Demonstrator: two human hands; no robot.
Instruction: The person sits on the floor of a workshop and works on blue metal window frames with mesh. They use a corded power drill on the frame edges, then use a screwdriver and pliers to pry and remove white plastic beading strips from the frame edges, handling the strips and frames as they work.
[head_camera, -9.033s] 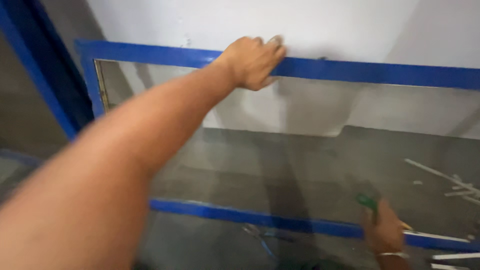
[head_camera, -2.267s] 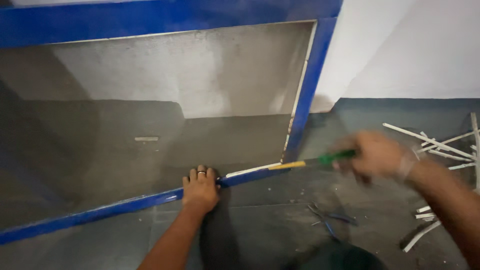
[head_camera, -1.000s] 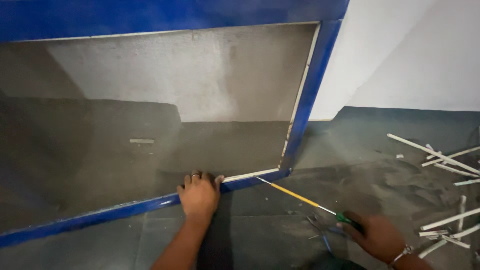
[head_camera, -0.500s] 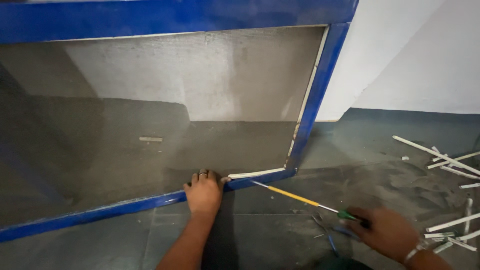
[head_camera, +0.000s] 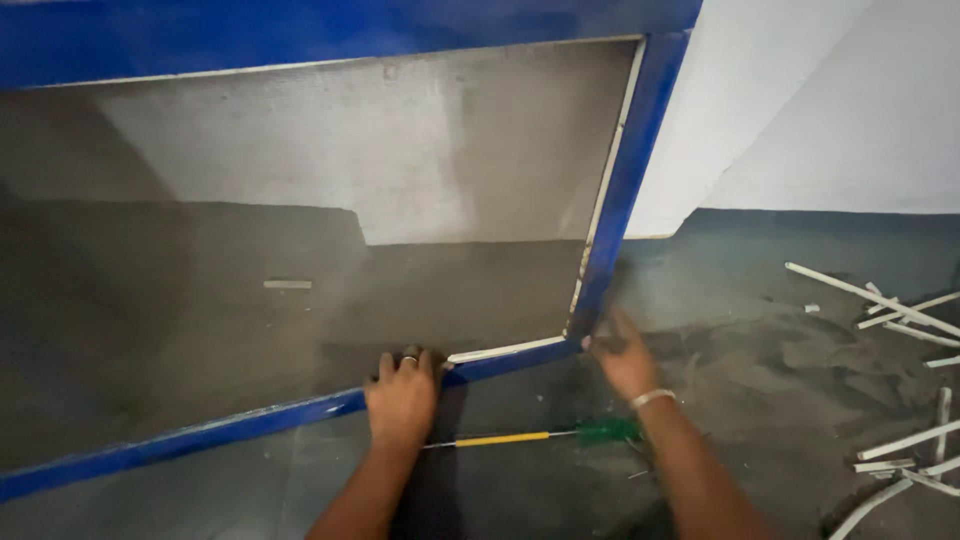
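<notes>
— Lying nearest on the floor (head_camera: 780, 400) is a screwdriver (head_camera: 530, 437), green handle and yellow shaft, between the two forearms, touched by neither hand.

— And the hands?

— Left hand (head_camera: 402, 400) presses flat, fingers spread, on the bottom rail of the blue frame (head_camera: 625, 190). Right hand (head_camera: 622, 352) is open at the lower right corner, fingertips touching the rail; it is blurred.

— Any edge loose?

— A white strip (head_camera: 505, 351) lies along the inner bottom edge, between the hands.

— Room around it?

— Bare grey floor to the right, then scattered white strips (head_camera: 870, 297) well apart. Behind, a white wall (head_camera: 830, 100).
</notes>
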